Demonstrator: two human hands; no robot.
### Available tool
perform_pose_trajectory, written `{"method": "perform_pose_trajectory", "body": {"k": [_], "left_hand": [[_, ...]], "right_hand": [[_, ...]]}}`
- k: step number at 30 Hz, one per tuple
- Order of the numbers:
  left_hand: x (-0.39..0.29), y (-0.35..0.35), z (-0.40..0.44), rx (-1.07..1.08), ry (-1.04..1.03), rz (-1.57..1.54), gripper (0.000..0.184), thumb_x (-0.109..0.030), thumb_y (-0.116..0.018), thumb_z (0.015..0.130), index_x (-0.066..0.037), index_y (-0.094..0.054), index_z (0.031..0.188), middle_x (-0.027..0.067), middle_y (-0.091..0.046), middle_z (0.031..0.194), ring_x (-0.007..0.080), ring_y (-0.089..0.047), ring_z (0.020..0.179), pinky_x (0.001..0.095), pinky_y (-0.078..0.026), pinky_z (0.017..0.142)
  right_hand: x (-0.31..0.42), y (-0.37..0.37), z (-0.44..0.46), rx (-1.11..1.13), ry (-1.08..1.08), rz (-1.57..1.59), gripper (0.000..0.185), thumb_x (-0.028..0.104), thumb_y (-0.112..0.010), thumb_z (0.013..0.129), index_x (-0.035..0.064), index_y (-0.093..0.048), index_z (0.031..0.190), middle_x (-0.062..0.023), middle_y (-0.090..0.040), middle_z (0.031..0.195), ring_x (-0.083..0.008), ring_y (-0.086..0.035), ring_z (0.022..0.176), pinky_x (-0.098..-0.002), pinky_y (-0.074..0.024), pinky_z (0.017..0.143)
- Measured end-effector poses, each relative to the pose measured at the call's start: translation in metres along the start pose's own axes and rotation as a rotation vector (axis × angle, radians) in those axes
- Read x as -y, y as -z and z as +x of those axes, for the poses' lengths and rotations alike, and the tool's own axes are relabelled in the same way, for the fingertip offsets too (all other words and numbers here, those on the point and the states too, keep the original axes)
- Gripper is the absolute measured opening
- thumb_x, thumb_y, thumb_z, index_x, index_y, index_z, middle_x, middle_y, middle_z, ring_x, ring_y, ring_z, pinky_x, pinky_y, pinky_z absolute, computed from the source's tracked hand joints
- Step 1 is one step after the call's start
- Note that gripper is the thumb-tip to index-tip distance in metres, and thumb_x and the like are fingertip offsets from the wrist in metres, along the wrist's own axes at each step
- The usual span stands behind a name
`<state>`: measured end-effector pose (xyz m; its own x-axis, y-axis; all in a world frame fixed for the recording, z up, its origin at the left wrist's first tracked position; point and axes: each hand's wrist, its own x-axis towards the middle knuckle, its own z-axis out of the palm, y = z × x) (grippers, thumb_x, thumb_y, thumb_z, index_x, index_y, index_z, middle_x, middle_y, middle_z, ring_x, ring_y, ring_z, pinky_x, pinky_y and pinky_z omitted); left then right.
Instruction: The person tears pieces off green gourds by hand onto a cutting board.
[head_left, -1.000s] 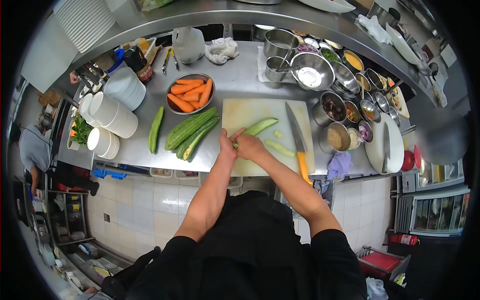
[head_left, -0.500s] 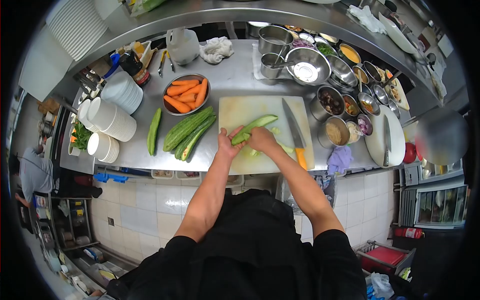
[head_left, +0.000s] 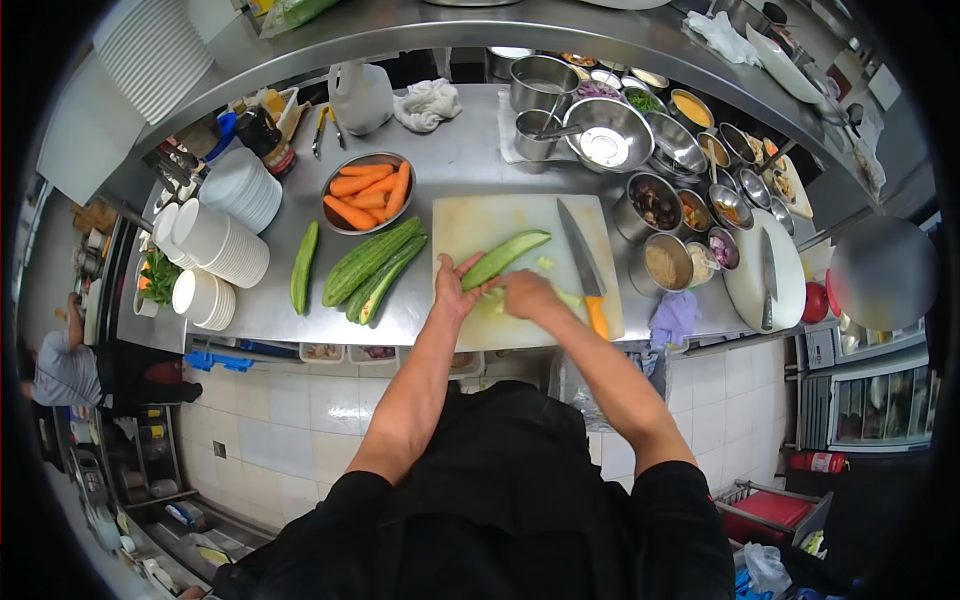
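Note:
My left hand (head_left: 456,284) holds the near end of a long green vegetable (head_left: 508,258), which slants up to the right over the white cutting board (head_left: 470,215). Just right of it is my right hand (head_left: 530,297), its fingers closed; what they hold, if anything, is hidden. Pale green scraps (head_left: 545,263) lie on the board around the hands. A knife (head_left: 584,262) with a yellow handle rests along the board's right side. To the left, ridged green vegetables (head_left: 375,264) and a slimmer one (head_left: 304,268) lie on the steel counter (head_left: 430,160).
A bowl of carrots (head_left: 368,194) stands behind the green vegetables. Paper bowls (head_left: 220,245) are stacked at left. Metal pots (head_left: 650,207) and bowls crowd the right, near a purple cloth (head_left: 674,320) and a white board with another knife (head_left: 768,280). Another person (head_left: 65,370) is at far left.
The green vegetable has come out from between both hands into my left hand alone. My right hand has moved right, away from it. The view has shifted slightly.

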<state>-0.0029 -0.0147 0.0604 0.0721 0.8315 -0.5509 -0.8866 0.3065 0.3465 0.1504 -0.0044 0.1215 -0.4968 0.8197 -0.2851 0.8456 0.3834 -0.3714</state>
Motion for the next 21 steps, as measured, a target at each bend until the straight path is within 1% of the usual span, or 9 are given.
{"method": "perform_pose_trajectory", "body": {"k": [1,4,6,8,11,14,17,18,21], "left_hand": [[-0.002,-0.005,-0.001,0.007,-0.004,-0.008,0.054,-0.041,-0.031,0.095,0.004,-0.050,0.119,0.0213,-0.055,0.114,0.0341,-0.052,0.106,0.0422,-0.042,0.094],[-0.002,-0.016,-0.003,0.069,-0.293,0.415,0.034,-0.007,-0.047,0.087,0.005,-0.050,0.118,0.0188,-0.058,0.111,0.0270,-0.055,0.103,0.0345,-0.045,0.091],[-0.011,-0.030,-0.002,0.056,-0.494,0.879,0.042,0.004,-0.045,0.078,0.006,-0.049,0.120,0.0167,-0.059,0.110,0.0217,-0.057,0.100,0.0298,-0.046,0.087],[-0.027,-0.048,-0.008,0.086,-0.763,1.296,0.053,0.010,-0.045,0.071,0.003,-0.047,0.123,0.0133,-0.062,0.106,0.0159,-0.060,0.093,0.0240,-0.047,0.080],[-0.054,-0.092,-0.029,0.197,-0.789,1.452,0.055,0.007,-0.046,0.070,-0.003,-0.049,0.124,0.0140,-0.063,0.105,0.0185,-0.062,0.088,0.0256,-0.048,0.076],[-0.076,-0.138,-0.052,0.283,-0.536,1.465,0.060,0.003,-0.055,0.072,-0.005,-0.042,0.130,0.0128,-0.063,0.105,0.0154,-0.062,0.075,0.0258,-0.050,0.065],[-0.091,-0.148,-0.052,0.276,-0.564,1.335,0.069,-0.004,-0.065,0.073,-0.005,-0.034,0.135,0.0119,-0.063,0.104,0.0121,-0.059,0.064,0.0252,-0.049,0.055],[-0.093,-0.138,-0.047,0.182,-0.555,1.288,0.062,-0.020,-0.064,0.082,-0.005,-0.034,0.134,0.0124,-0.060,0.106,0.0147,-0.059,0.079,0.0297,-0.050,0.066],[-0.091,-0.052,-0.003,0.036,-0.158,1.192,0.059,-0.040,-0.054,0.086,-0.005,-0.038,0.131,0.0140,-0.058,0.109,0.0202,-0.059,0.090,0.0320,-0.050,0.072]], "right_hand": [[-0.016,0.007,0.003,0.003,-0.070,-0.111,0.022,0.018,-0.057,0.075,0.0017,-0.065,0.087,-0.0194,-0.064,0.090,-0.0326,-0.062,0.085,-0.0406,-0.0500,0.075],[-0.060,0.021,-0.003,-0.078,-0.176,-0.303,0.023,0.020,-0.060,0.073,0.0025,-0.065,0.087,-0.0166,-0.064,0.085,-0.0306,-0.064,0.080,-0.0395,-0.0509,0.071],[-0.070,0.037,-0.005,-0.080,-0.218,-0.366,0.028,0.027,-0.064,0.072,0.0035,-0.065,0.087,-0.0167,-0.064,0.086,-0.0305,-0.064,0.079,-0.0391,-0.0508,0.069],[-0.064,0.051,-0.006,-0.303,-0.143,-0.262,0.023,0.022,-0.063,0.072,0.0031,-0.065,0.085,-0.0170,-0.065,0.084,-0.0310,-0.064,0.077,-0.0392,-0.0510,0.068],[-0.038,0.078,-0.003,-0.503,0.030,0.024,0.025,0.025,-0.064,0.072,0.0026,-0.065,0.083,-0.0196,-0.064,0.082,-0.0327,-0.063,0.073,-0.0401,-0.0504,0.064],[-0.019,0.085,0.014,-0.546,0.242,0.340,0.029,0.029,-0.065,0.073,0.0021,-0.065,0.084,-0.0202,-0.062,0.072,-0.0332,-0.060,0.064,-0.0399,-0.0480,0.059],[-0.011,0.084,0.026,-0.442,0.151,0.522,0.028,0.028,-0.064,0.075,0.0006,-0.063,0.077,-0.0136,-0.059,0.057,-0.0255,-0.055,0.050,-0.0362,-0.0437,0.051],[-0.010,0.076,0.030,-0.428,0.052,0.714,0.028,0.028,-0.064,0.076,0.0002,-0.061,0.074,-0.0112,-0.056,0.054,-0.0229,-0.052,0.048,-0.0349,-0.0420,0.049],[-0.009,0.041,0.045,-0.373,-0.216,1.179,0.032,0.028,-0.064,0.077,-0.0007,-0.057,0.065,-0.0051,-0.050,0.048,-0.0155,-0.045,0.042,-0.0314,-0.0372,0.043]]}}
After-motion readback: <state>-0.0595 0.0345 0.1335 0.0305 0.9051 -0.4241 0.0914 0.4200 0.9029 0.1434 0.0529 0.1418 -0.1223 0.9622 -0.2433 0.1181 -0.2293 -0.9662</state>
